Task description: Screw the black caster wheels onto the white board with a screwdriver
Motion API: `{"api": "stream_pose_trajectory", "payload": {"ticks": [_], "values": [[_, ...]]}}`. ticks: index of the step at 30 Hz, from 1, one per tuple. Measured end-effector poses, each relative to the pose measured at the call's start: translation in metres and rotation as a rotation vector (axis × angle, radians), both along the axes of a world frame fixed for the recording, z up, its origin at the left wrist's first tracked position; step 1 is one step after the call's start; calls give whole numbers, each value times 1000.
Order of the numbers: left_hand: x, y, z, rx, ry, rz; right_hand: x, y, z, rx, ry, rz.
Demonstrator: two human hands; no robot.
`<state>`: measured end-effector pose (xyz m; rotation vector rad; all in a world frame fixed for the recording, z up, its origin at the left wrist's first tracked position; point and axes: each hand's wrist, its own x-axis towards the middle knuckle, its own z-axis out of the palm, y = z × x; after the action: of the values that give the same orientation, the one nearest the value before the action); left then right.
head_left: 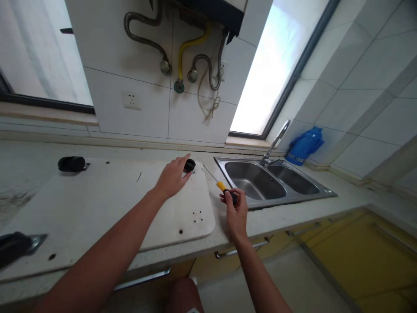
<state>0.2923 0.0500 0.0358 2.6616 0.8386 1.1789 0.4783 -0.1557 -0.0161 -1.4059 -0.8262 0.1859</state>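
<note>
A large white board [120, 204] with rounded corners lies flat on the counter. My left hand [172, 176] is at its far right corner, fingers and thumb around a black caster [189, 165]. In my right hand [236, 208] is a screwdriver [222, 186] with a yellow and black handle. Its thin shaft points up and left, the tip close to the board's right edge and apart from the caster. Several small screw holes [197, 216] mark the near right corner. Two more black casters sit at the left, one far [72, 164] and one near [16, 248].
Right of the board is a double steel sink [257, 180] with a faucet [276, 139]. A blue bundle [305, 145] stands behind it. Hoses [192, 43] hang from a wall heater [215, 13]. Yellow cabinets with handles [241, 250] lie below the counter edge. A thin dark piece [139, 177] rests on the board.
</note>
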Motion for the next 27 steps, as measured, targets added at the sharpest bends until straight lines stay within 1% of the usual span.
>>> {"api": "stream_pose_trajectory", "payload": {"ticks": [2, 5, 7, 9, 10, 12, 14, 15, 17, 19, 21, 22, 24, 27], "values": [[1, -2, 4, -5, -18, 0, -1, 1, -2, -15, -50, -25], [-4, -17, 14, 13, -86, 53, 5, 4, 2, -46, -96, -37], [-18, -32, 21, 50, -97, 87, 8, 5, 3, -54, -115, -19], [-43, -45, 30, 97, -47, 96, 9, 7, 2, -50, -115, 1], [-61, -50, 35, 116, -13, 102, 9, 8, 1, -48, -107, 13], [-107, -55, 44, 121, 32, 151, 9, 10, 1, -42, -85, 35], [-165, -54, 52, 48, 47, 268, 8, 13, 2, -40, -62, 50], [-198, -52, 55, -30, 57, 358, 8, 14, 3, -40, -51, 53], [-267, -45, 57, -194, 131, 629, 6, 14, 5, -42, -35, 50], [-332, -37, 52, -336, 245, 878, 4, 13, 9, -42, -28, 46], [-385, -31, 41, -496, 334, 1035, 1, 12, 12, -36, -25, 46], [-406, -28, 34, -537, 354, 1084, 0, 11, 14, -29, -21, 47], [-434, -26, 19, -591, 368, 1121, -3, 11, 17, -10, -10, 44], [-452, -22, 2, -594, 326, 1089, -7, 9, 21, 29, 8, 42]]}}
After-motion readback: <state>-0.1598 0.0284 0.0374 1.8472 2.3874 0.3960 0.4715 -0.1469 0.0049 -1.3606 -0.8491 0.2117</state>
